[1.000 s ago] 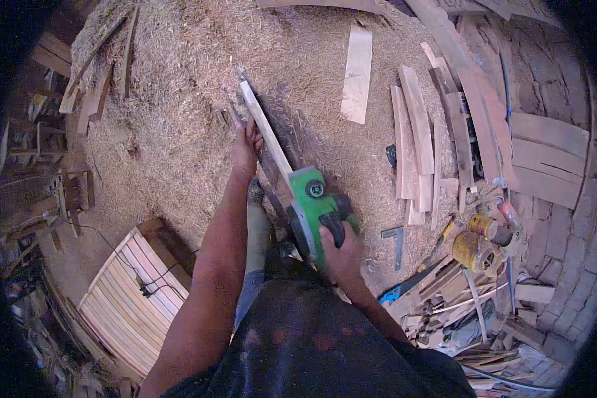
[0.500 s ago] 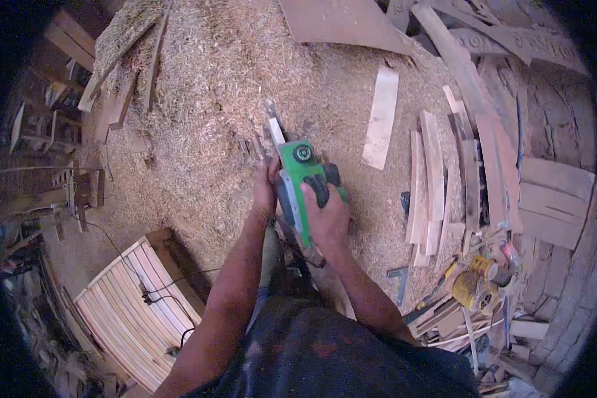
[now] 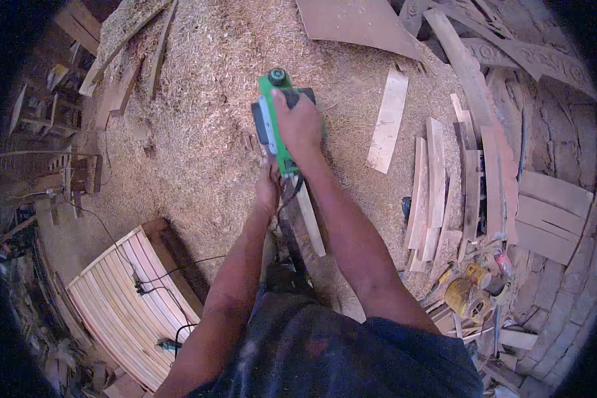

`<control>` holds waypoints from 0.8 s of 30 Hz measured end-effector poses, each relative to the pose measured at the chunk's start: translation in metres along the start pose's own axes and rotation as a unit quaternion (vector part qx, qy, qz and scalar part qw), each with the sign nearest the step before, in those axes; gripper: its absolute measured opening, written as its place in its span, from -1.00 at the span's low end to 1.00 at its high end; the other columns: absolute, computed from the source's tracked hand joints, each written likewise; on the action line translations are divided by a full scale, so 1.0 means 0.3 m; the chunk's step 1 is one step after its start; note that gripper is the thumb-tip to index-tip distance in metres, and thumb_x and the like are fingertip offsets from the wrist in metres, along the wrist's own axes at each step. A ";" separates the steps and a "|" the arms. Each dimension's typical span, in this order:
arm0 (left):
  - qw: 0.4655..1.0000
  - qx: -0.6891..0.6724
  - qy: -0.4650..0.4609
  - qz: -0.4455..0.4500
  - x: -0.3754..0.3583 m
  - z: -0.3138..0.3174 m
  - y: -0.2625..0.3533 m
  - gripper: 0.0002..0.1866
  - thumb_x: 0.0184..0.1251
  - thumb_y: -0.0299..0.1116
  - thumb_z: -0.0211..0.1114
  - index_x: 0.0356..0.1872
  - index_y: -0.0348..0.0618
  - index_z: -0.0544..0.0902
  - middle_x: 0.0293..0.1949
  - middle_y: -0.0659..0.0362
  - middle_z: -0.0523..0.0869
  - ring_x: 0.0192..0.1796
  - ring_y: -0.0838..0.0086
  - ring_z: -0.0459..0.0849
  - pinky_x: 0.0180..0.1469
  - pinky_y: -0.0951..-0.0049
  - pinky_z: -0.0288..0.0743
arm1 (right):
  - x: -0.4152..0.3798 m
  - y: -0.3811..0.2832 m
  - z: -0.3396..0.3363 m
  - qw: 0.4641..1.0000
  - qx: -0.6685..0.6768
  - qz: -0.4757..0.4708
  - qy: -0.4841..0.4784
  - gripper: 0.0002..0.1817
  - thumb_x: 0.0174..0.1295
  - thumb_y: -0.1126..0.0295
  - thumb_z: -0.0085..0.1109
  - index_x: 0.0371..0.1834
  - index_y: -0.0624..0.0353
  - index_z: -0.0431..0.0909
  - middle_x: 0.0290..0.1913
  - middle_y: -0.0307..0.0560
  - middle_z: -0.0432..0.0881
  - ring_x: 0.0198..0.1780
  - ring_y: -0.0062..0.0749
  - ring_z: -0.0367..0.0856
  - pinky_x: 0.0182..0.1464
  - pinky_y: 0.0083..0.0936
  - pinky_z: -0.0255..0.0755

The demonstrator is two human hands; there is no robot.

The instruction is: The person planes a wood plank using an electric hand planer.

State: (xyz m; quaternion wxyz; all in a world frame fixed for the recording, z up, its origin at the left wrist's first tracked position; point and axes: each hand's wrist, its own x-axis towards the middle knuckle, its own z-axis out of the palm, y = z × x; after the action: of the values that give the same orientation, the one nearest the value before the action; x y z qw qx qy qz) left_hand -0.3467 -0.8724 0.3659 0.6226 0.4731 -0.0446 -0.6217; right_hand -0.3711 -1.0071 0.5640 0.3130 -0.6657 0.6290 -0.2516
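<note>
Your left hand (image 3: 267, 189) is closed around the near part of a narrow strip (image 3: 310, 219) that runs away from you over the sawdust (image 3: 199, 132), steadying it. Farther out, your right hand (image 3: 300, 126) is wrapped tight on the handle of the green planer (image 3: 272, 119), which sits at the strip's far end. The planing pass looks almost run out, so the next move calls for lifting the planer clear and bringing it toward you.
</note>
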 end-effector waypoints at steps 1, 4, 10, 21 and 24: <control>0.998 -0.054 -0.013 -0.016 0.018 -0.013 -0.015 -0.27 0.75 0.29 -0.08 0.55 -0.10 0.46 0.42 0.11 0.67 0.44 0.31 0.61 0.47 0.30 0.43 | -0.001 -0.017 -0.012 1.000 0.005 0.000 -0.004 -0.21 0.40 -0.31 0.26 -0.01 0.42 0.71 -0.11 0.49 0.77 0.01 0.44 0.77 0.09 0.14 0.61; 0.995 -0.092 -0.009 0.030 0.031 0.000 -0.024 -0.26 0.76 0.28 -0.11 0.57 -0.12 0.45 0.48 0.07 0.62 0.48 0.25 0.58 0.50 0.23 0.40 | -0.060 0.031 -0.056 1.000 0.016 -0.016 -0.004 -0.21 0.40 -0.31 0.27 0.01 0.42 0.71 -0.13 0.49 0.77 0.00 0.43 0.78 0.08 0.11 0.62; 0.997 -0.065 -0.045 -0.004 0.045 -0.025 -0.018 -0.25 0.80 0.20 -0.29 0.62 -0.18 0.39 0.58 0.19 0.54 0.32 0.37 0.63 0.43 0.30 0.43 | -0.669 0.314 -0.310 0.999 -0.023 0.018 -0.046 -0.36 0.47 -0.13 0.31 0.16 0.34 0.69 -0.07 0.35 0.80 -0.06 0.28 0.80 0.09 0.00 0.63; 0.995 0.006 -0.096 0.018 -0.001 0.008 0.022 -0.18 0.76 0.28 -0.29 0.71 -0.13 0.31 0.68 0.16 0.38 0.49 0.31 0.49 0.56 0.21 0.23 | -1.099 0.529 -0.426 0.992 -0.048 0.110 -0.044 -0.42 0.35 -0.08 0.46 0.06 0.26 0.64 -0.23 0.36 0.75 -0.14 0.32 0.78 -0.05 0.13 0.61; 0.996 0.007 -0.089 0.014 -0.005 0.010 0.033 -0.17 0.76 0.29 -0.31 0.72 -0.15 0.27 0.72 0.16 0.31 0.53 0.35 0.46 0.57 0.28 0.21 | -0.984 0.471 -0.377 0.994 -0.040 0.096 -0.028 -0.40 0.34 -0.11 0.47 0.04 0.26 0.64 -0.26 0.37 0.75 -0.17 0.37 0.78 -0.09 0.15 0.61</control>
State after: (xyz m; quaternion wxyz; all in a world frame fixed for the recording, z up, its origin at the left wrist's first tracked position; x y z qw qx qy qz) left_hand -0.3418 -0.8749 0.3748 0.6217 0.4196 -0.1107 -0.6521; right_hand -0.5738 -0.7265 0.5543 0.3262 -0.6207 0.6907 -0.1766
